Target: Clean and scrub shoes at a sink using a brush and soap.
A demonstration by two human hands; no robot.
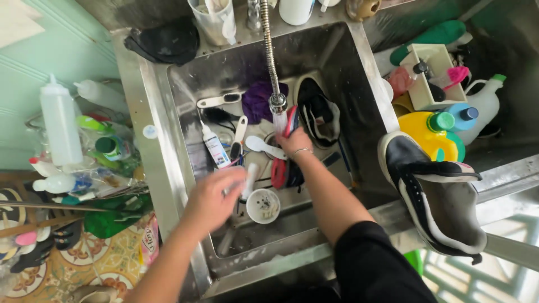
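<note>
My right hand grips a red and dark insole, holding it upright under the flexible tap in the steel sink. My left hand is blurred over the sink's left half, its fingers closed around a pale brush handle. A black and white shoe lies in the sink just right of the tap. A second black and white shoe rests on the sink's right rim.
Several brushes, a small white bottle, a purple cloth and a small white cup lie in the sink. Detergent bottles crowd the right counter. Squeeze bottles fill a rack at the left.
</note>
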